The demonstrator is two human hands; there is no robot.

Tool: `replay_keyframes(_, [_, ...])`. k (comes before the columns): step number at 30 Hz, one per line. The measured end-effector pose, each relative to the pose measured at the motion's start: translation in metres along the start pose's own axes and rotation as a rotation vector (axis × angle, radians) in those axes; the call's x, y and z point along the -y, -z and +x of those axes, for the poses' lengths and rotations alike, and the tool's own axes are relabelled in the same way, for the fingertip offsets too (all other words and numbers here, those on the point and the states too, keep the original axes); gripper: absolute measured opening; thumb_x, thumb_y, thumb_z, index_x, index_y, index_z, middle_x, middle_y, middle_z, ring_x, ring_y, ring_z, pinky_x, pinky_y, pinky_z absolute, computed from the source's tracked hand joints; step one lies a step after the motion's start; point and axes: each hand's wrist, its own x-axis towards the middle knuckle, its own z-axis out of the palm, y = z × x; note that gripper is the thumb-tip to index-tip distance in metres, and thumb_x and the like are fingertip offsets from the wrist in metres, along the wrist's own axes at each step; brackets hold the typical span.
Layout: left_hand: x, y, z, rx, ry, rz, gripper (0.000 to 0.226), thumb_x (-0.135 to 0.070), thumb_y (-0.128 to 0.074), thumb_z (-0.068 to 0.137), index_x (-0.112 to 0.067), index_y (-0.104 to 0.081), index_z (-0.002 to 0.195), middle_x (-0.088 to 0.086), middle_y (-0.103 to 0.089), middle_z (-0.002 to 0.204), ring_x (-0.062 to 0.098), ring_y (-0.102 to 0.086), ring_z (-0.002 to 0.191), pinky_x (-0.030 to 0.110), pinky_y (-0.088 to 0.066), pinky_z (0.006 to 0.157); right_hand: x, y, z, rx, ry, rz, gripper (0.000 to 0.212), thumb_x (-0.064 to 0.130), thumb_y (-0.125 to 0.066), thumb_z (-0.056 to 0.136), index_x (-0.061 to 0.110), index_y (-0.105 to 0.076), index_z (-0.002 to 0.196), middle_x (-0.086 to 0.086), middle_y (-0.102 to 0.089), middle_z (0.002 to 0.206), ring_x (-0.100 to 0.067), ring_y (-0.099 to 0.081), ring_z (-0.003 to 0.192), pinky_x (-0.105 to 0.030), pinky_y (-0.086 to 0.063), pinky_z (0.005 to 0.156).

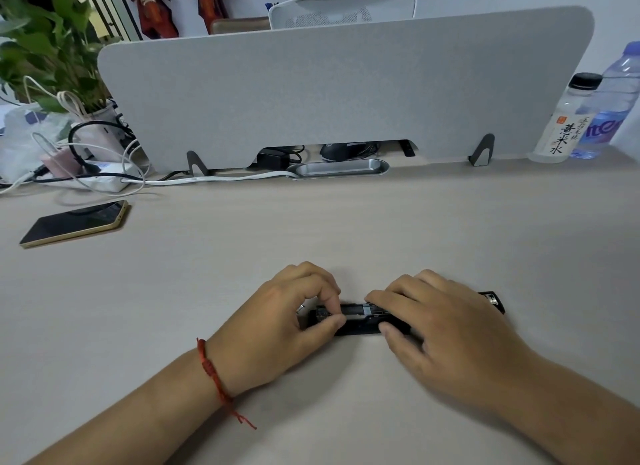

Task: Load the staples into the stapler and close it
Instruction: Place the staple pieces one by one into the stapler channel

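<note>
Desk [311,229]: pale top, grey divider [346,83] along far edge.
Phone [74,224]: far-left, face up, clear of work.
Left hand [284,319]: thumb and forefinger pinching left end of stapler [356,322], likely steadying.
Stapler: black, open, centre toward near edge.
Right hand [443,326]: fingers curled over magazine, thumb gripping near side; channel hidden.
Bottles [568,118]: far-right corner, no obstruction.
</note>
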Motion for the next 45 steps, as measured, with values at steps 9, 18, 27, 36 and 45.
replay_keyframes(9, [0.001,-0.001,0.001,-0.010,0.013,-0.040,0.008,-0.031,-0.070,0.100,-0.036,-0.065,0.096,-0.021,-0.064,0.116,0.010,-0.062,0.117,0.009,-0.040,0.095,0.000,0.001,0.000,-0.016,-0.012,-0.031,0.032,0.046,-0.049,0.102,0.041,-0.063,0.131,0.022,-0.062,0.107,-0.010,-0.056,0.091,-0.027,-0.042,0.069])
replay_keyframes(18, [0.005,-0.005,-0.003,-0.053,0.011,-0.123,0.007,-0.035,-0.061,0.104,-0.033,-0.061,0.097,-0.018,-0.066,0.116,0.014,-0.067,0.111,0.034,-0.053,0.095,0.003,0.003,0.002,-0.005,-0.004,-0.077,0.035,0.044,-0.047,0.104,0.042,-0.062,0.135,0.021,-0.063,0.107,-0.013,-0.058,0.089,-0.032,-0.049,0.066])
replay_keyframes(27, [0.005,0.007,-0.008,-0.074,-0.162,0.128,0.001,-0.025,-0.064,0.101,-0.025,-0.065,0.102,-0.014,-0.061,0.118,0.006,-0.060,0.109,0.014,-0.043,0.092,0.003,0.003,0.001,-0.021,0.010,-0.081,0.037,0.043,-0.048,0.104,0.038,-0.065,0.137,0.020,-0.064,0.107,-0.014,-0.060,0.090,-0.036,-0.052,0.069])
replay_keyframes(36, [0.005,0.000,-0.005,-0.118,-0.153,0.221,0.013,-0.038,-0.066,0.101,-0.028,-0.072,0.105,-0.016,-0.063,0.116,0.010,-0.063,0.104,0.022,-0.050,0.088,0.002,0.003,0.001,-0.016,0.011,-0.052,0.037,0.042,-0.049,0.104,0.037,-0.065,0.137,0.019,-0.065,0.109,-0.015,-0.059,0.091,-0.037,-0.052,0.070])
replay_keyframes(45, [0.009,-0.002,-0.004,-0.059,-0.188,0.240,0.020,-0.032,-0.065,0.102,-0.030,-0.079,0.117,-0.010,-0.067,0.121,0.012,-0.064,0.106,0.023,-0.052,0.084,0.003,0.002,0.001,-0.004,0.019,-0.016,0.038,0.040,-0.051,0.104,0.036,-0.061,0.140,0.018,-0.064,0.117,-0.015,-0.060,0.096,-0.037,-0.053,0.074])
